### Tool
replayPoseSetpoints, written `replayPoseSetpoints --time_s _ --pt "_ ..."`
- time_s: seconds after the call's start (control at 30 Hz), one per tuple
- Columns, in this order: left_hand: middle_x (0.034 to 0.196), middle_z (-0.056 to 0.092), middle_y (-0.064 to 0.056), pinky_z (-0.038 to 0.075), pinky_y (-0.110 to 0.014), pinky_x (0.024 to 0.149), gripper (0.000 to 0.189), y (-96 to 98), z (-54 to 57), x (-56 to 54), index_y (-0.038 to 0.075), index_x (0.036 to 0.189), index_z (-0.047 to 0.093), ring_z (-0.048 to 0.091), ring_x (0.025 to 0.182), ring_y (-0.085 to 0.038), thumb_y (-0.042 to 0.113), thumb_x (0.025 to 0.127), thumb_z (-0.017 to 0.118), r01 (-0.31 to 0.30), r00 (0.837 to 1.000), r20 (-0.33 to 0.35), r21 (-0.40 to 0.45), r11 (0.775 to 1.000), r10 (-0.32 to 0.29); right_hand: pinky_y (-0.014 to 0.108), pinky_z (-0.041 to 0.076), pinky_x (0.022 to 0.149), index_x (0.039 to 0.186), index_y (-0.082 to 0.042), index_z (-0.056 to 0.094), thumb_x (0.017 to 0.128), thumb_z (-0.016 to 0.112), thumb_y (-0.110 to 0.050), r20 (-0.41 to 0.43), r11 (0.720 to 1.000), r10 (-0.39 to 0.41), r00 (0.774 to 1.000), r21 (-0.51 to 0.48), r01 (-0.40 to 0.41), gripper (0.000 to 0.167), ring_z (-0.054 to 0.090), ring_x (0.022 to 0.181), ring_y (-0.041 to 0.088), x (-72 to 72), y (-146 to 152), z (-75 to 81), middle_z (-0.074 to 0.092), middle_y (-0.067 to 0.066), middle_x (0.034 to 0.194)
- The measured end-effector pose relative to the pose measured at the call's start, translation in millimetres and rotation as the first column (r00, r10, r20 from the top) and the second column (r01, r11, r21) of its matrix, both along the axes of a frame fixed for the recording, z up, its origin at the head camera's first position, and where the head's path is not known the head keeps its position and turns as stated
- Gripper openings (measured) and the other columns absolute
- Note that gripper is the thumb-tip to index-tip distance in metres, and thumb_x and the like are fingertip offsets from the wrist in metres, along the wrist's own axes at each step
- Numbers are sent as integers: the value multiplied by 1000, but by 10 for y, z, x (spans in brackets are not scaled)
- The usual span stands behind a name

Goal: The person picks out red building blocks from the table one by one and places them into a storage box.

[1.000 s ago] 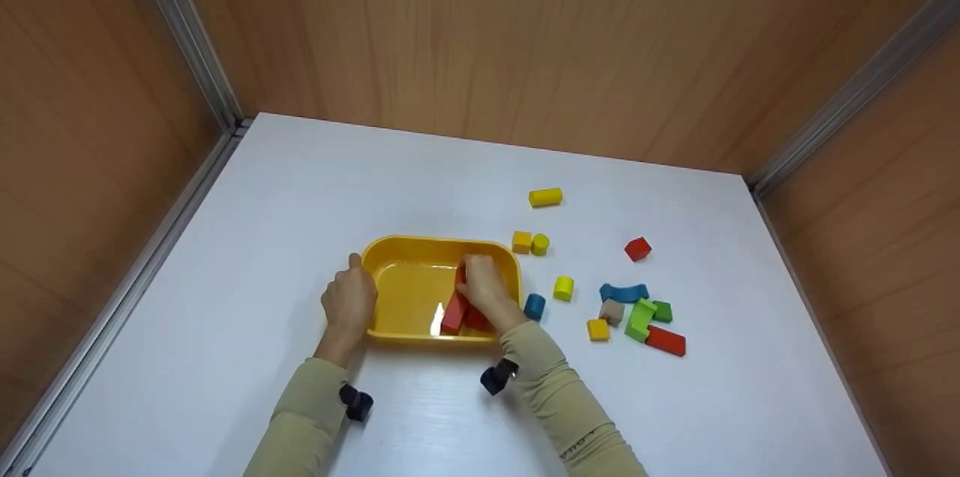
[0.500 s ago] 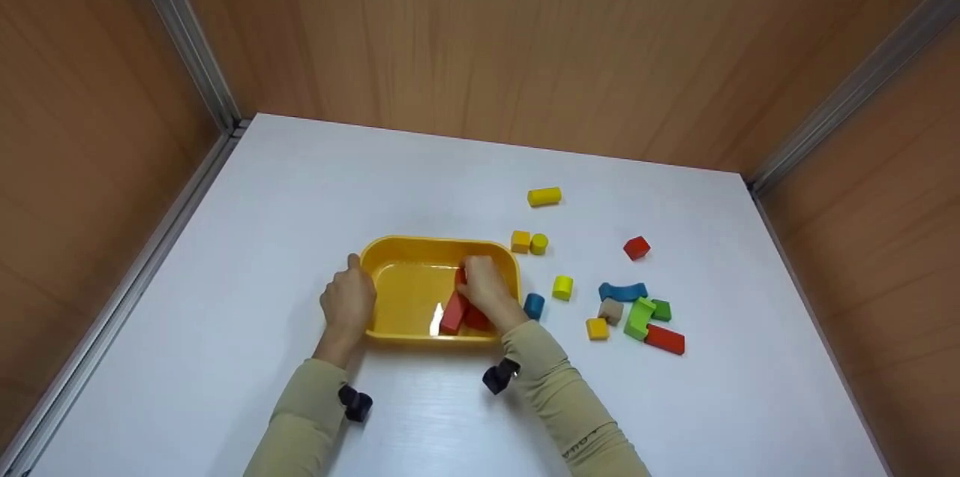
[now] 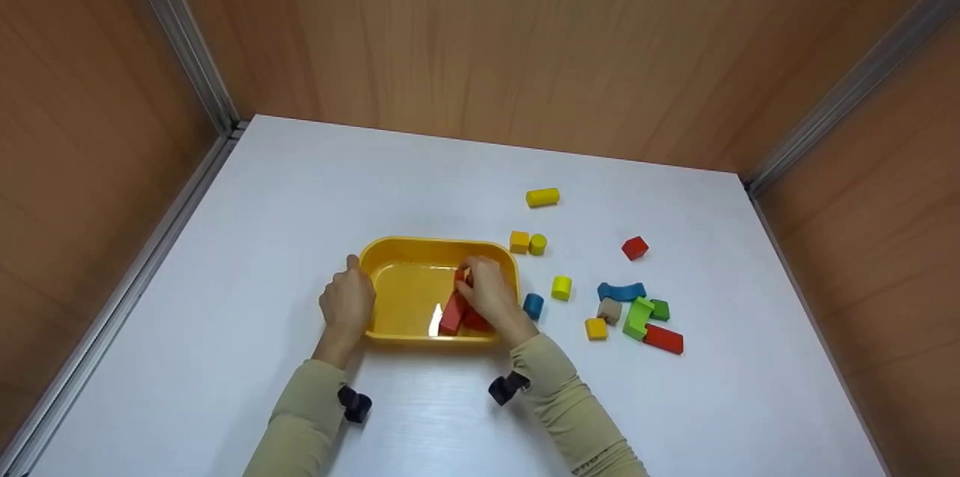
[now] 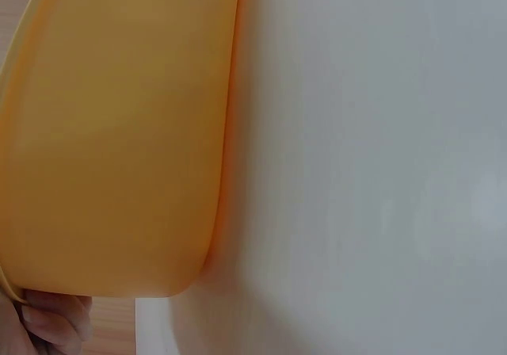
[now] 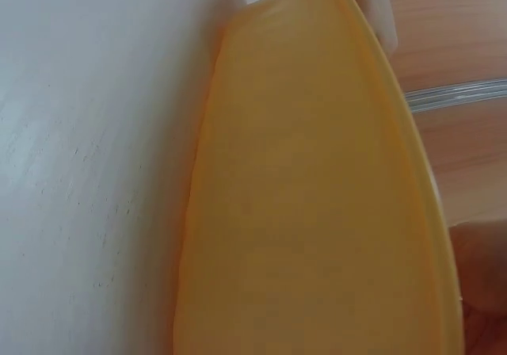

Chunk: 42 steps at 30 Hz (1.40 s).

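A yellow plastic tray [image 3: 416, 241] sits on the white table, its outer wall filling much of both wrist views. My left hand [image 3: 348, 300] grips the tray's left rim; in the left wrist view its curled fingers [image 4: 57, 320] show at the rim's lower end. Over the right half of the tray, my right hand [image 3: 486, 288] reaches in with bent fingers and pinches a red block, mostly hidden behind them. A long red block [image 3: 453, 313] lies tilted just below those fingertips, and another red block [image 3: 475, 320] lies partly under the hand.
Right of the tray lie a blue cylinder [image 3: 533, 305], a yellow cylinder [image 3: 561, 288] and a yellow cube [image 3: 519, 241]. Farther right are a blue curved block [image 3: 622, 292], a light green notched block [image 3: 638, 318] and a red block [image 3: 664, 339]. Wooden panels wall the table's back and sides.
My right wrist has shifted slightly right and toward me, and the fingers show more openly over the red blocks. My left hand and the tray hold their place.
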<state>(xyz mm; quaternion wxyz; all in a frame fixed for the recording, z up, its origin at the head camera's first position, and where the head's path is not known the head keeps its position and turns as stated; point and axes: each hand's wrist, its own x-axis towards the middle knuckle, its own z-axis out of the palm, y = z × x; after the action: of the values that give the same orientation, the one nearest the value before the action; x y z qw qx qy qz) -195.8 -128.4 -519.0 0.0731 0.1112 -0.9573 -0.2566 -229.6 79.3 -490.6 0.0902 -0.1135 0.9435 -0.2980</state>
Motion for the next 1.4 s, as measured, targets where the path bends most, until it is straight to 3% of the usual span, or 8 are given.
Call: replayPoseSetpoints --time_s 0.1,0.2,0.33,0.63,0.93,1.4 --pt "63 56 -15 43 -36 43 25 2 -4 -2 -8 110 43 51 48 -23 7 90 42 2 1000 -3 4 1000 -2 21 45 70 103 -8 60 81 64 -15 -27 999 -23 999 -30 22 24 49 79 15 62 55 30 55 3 90" --pt "64 56 -15 42 -34 43 25 3 -10 -6 -7 111 42 51 47 -22 7 90 42 3 1000 7 7 1000 -3 21 45 69 100 -7 60 80 65 -16 -116 999 -26 993 -40 22 22 50 76 15 129 127 44 55 3 88" --pt "65 57 -15 42 -33 43 27 -3 -14 -13 -7 113 41 51 47 -21 6 90 41 -2 1000 25 13 1000 2 22 44 65 96 -6 62 80 65 -14 -244 998 -21 970 -65 6 18 50 72 14 223 232 41 56 3 85" --pt "64 56 -16 42 -34 42 27 -17 -27 -5 -7 112 41 50 46 -22 6 89 42 7 1000 13 3 1000 -7 23 45 61 90 -1 62 76 68 -6 -422 990 -37 906 -138 -24 16 52 68 15 371 502 33 56 5 79" --pt "68 57 -16 41 -34 44 30 -17 -22 -17 -7 117 39 49 49 -22 6 90 41 -3 998 56 5 1000 3 26 48 65 97 -3 62 79 65 -10 -341 988 -132 931 -127 93 19 52 71 17 493 769 69 55 4 82" --pt "69 58 -21 43 -40 45 25 -16 -27 -25 -6 111 40 55 53 -28 6 89 41 -2 1000 28 -2 1000 2 35 45 76 99 -4 62 77 67 -8 -300 974 -224 927 -109 200 23 53 82 23 575 1330 -53 60 8 92"
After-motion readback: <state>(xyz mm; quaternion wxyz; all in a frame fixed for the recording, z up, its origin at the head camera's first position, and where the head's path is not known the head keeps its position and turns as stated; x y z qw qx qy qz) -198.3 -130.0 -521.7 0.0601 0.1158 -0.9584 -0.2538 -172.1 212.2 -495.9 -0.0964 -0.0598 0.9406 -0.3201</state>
